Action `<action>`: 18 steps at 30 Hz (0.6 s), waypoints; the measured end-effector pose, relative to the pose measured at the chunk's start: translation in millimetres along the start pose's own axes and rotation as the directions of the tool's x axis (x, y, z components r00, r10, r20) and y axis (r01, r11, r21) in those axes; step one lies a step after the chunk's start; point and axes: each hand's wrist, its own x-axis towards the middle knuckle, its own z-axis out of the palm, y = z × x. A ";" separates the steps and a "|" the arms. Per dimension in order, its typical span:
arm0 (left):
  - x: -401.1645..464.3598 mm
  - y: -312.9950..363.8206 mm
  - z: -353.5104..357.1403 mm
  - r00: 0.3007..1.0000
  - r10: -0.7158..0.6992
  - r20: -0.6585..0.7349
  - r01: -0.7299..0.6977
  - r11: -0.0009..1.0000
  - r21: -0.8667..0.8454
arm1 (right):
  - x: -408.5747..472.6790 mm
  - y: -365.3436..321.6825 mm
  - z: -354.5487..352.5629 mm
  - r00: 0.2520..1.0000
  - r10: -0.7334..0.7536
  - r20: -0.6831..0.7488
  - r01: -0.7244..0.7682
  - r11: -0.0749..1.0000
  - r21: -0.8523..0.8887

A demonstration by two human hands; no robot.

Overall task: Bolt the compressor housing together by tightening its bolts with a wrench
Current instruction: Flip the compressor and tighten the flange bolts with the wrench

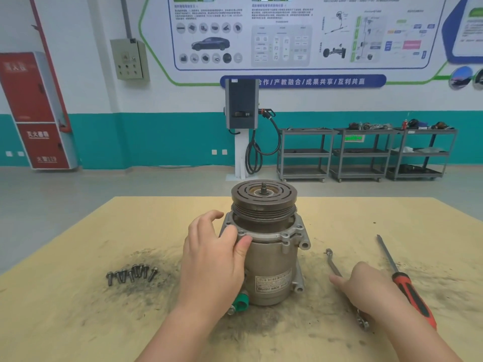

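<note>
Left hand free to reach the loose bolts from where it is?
Probably yes. The left hand only rests on the compressor flange, holding nothing, and the bolts lie in the open on the table to its left with nothing between.

A single wide-angle view looks from the person's head, forward and slightly down across the bench (339, 218). It sits close over the compressor (264, 246), with both forearms entering from the bottom edge. Beyond the bench it faces the far wall (183, 100), whose poster print seems too blurred to read.
</note>
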 end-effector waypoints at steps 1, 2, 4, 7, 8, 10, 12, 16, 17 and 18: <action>-0.6 -0.2 0.9 1.000 -0.007 0.008 0.007 1.000 0.000 | 2.4 1.4 2.2 1.000 0.009 0.008 -0.008 1.000 -0.015; -1.1 0.1 1.6 1.000 -0.016 0.019 0.017 1.000 -0.003 | 5.8 1.9 3.5 1.000 0.014 0.012 -0.014 1.000 -0.026; -2.1 1.7 3.7 0.999 -0.037 0.008 0.038 0.998 -0.045 | 9.6 2.3 6.9 0.999 0.015 0.030 -0.012 0.997 -0.072; -4.7 1.4 7.2 0.999 -0.038 -0.002 0.038 0.992 -0.121 | 9.7 0.0 8.0 1.000 -0.021 -0.012 0.020 0.997 -0.069; -4.6 -2.1 7.5 1.000 -0.022 0.006 0.023 0.990 -0.140 | 7.2 -2.0 5.7 0.998 -0.039 -0.054 0.040 0.999 0.012; -1.9 -14.3 2.5 0.996 -0.087 0.033 0.092 0.955 -0.282 | 1.8 -5.4 3.4 0.976 -0.081 -0.200 0.151 0.919 0.365; 4.4 -43.2 -3.5 0.962 -0.270 0.045 0.267 0.890 -0.370 | -9.7 -11.9 -0.1 0.936 -0.110 -0.334 0.313 0.696 0.646; 13.6 -126.0 -15.8 0.787 -0.514 0.341 0.386 0.842 0.377 | -34.5 -28.1 1.7 0.821 -0.219 -0.528 0.570 0.384 0.726; 12.9 -139.9 -16.5 0.740 -0.536 0.406 0.325 0.814 0.481 | -41.6 -33.0 2.4 0.822 -0.240 -0.517 0.568 0.287 0.771; 11.5 -149.3 -15.7 0.718 -0.539 0.441 0.276 0.801 0.531 | -47.9 -37.4 3.1 0.833 -0.263 -0.487 0.542 0.207 0.814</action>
